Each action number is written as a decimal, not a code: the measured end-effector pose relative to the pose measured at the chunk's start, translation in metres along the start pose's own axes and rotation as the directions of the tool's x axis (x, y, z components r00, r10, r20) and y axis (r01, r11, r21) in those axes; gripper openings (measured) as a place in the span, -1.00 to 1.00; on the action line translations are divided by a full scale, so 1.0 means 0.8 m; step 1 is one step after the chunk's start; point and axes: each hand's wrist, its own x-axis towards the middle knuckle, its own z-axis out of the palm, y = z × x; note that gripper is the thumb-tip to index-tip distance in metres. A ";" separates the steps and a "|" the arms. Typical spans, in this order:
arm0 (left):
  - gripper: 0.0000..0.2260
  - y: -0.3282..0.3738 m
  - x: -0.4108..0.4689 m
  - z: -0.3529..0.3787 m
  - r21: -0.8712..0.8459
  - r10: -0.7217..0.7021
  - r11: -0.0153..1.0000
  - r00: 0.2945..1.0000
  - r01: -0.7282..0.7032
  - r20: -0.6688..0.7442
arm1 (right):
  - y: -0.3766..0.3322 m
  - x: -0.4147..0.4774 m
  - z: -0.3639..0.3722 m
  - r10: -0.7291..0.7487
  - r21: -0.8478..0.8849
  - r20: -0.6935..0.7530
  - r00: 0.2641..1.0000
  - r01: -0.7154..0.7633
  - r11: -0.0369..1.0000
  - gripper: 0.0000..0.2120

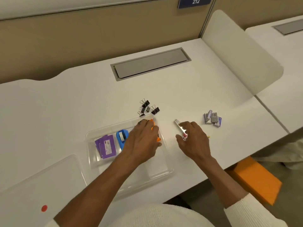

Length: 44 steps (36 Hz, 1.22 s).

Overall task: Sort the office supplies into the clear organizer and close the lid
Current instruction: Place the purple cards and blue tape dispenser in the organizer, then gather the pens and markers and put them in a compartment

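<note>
One head-worn wide-angle camera looks forward and steeply down from above the person's chest onto a white desk (82, 102). Both forearms reach up from the bottom edge, so the view sits close over the near desk edge. The frame faces the beige partition (82, 33) at the top, with straight lines bowed by the lens.

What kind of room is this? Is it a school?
Probably an office or study room. The white desk has a cable hatch, a tan divider panel stands behind it, and a blue number sign reads 212.
</note>
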 end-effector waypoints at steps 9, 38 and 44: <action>-0.32 0.083 0.078 0.045 0.096 0.326 0.936 0.937 -0.339 0.123 | 0.125 -0.017 -0.017 0.128 -0.138 0.173 0.977 -0.105 0.985 -0.34; -0.51 0.112 0.154 0.120 0.185 0.392 0.874 0.877 -0.450 0.278 | 0.165 0.002 -0.002 0.144 -0.184 0.301 0.943 -0.091 0.979 -0.42; -0.54 0.119 0.153 0.117 0.170 0.429 0.847 0.838 -0.503 0.338 | 0.179 0.001 -0.013 0.225 -0.176 0.299 0.927 -0.179 0.968 -0.44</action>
